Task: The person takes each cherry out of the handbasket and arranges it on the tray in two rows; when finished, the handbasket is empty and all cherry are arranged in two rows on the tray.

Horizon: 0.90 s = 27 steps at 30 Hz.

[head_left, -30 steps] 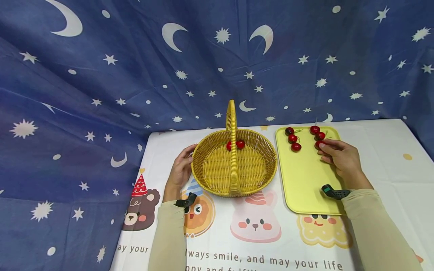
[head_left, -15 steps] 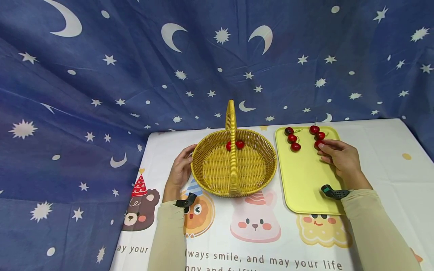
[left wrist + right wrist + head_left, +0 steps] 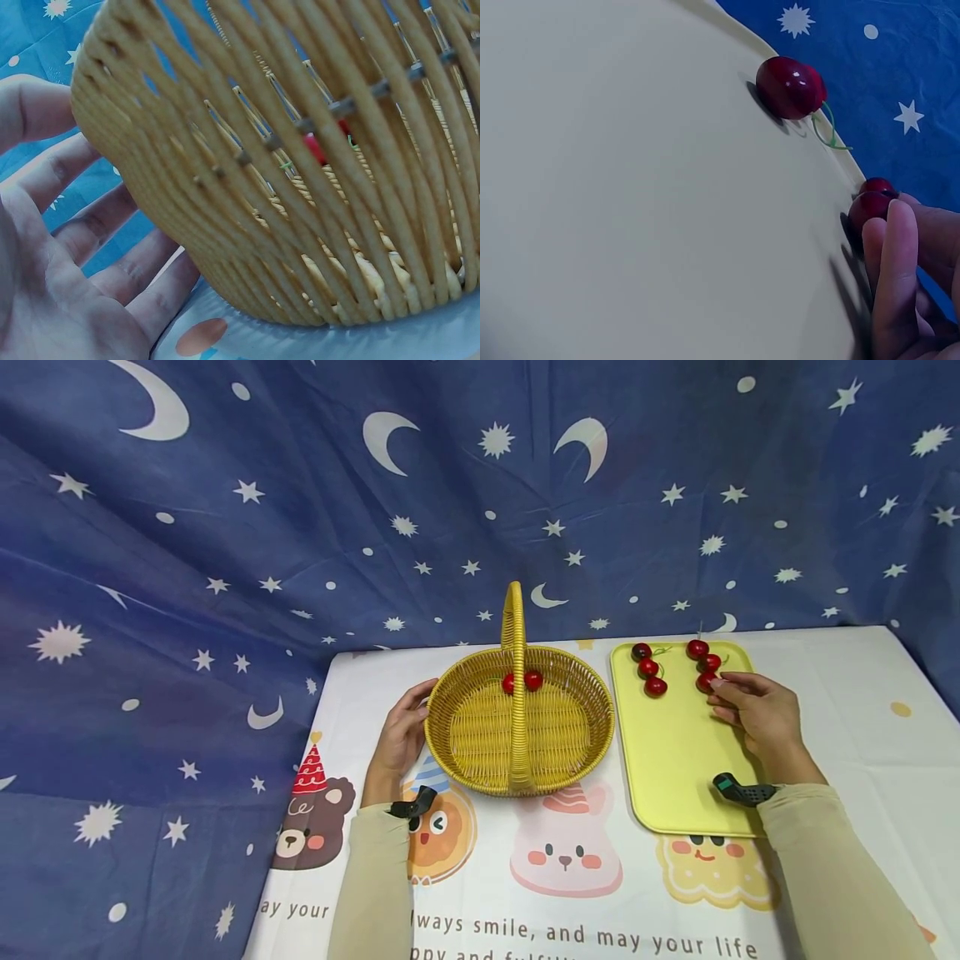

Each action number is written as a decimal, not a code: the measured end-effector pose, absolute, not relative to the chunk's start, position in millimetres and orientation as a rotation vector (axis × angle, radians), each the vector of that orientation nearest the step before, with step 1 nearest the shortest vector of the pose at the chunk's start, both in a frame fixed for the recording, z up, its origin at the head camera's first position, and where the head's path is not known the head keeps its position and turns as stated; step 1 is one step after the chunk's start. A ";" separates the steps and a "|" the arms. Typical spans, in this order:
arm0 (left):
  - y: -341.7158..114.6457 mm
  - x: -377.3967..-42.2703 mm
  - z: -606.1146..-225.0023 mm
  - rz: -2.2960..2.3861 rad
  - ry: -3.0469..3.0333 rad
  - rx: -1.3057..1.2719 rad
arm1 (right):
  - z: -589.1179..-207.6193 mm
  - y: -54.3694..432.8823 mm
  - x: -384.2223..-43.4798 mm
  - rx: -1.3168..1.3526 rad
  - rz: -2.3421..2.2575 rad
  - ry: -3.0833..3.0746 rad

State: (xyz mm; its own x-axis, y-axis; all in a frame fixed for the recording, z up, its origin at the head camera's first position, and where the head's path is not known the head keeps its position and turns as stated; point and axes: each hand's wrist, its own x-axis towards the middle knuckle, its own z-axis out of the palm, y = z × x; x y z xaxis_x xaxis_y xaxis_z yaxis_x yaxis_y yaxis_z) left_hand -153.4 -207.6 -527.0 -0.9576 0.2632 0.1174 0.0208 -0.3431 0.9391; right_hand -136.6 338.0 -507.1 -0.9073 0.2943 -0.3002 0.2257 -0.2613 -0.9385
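On the left, my left hand (image 3: 397,735) rests its extended fingers against the side of a yellow wicker basket (image 3: 480,739). Two red cherries (image 3: 533,681) lie in the basket near its back wall, partly behind the tall handle (image 3: 517,718). My right hand (image 3: 768,718) is over a yellow tray (image 3: 675,768), its thumb and fingertips pinching the nearest cherry (image 3: 705,682) of the right-hand row. That cherry still touches or nearly touches the tray. In the right wrist view, the pinched cherry (image 3: 870,210) has another close behind it.
Three more cherries (image 3: 648,668) form a row at the tray's back left. Two others (image 3: 697,650) are behind the pinched one. A printed white tablecloth (image 3: 645,910) covers the table, and a dark blue star-patterned cloth (image 3: 450,527) hangs behind.
My right thumb has shifted very slightly to the right, so more of the cherry shows. The left hand and the basket have stayed in place.
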 end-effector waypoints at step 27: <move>-205.8 -152.2 -524.0 2.436 1.700 0.336 | -475.9 324.0 -144.1 -0.633 2.380 -1.927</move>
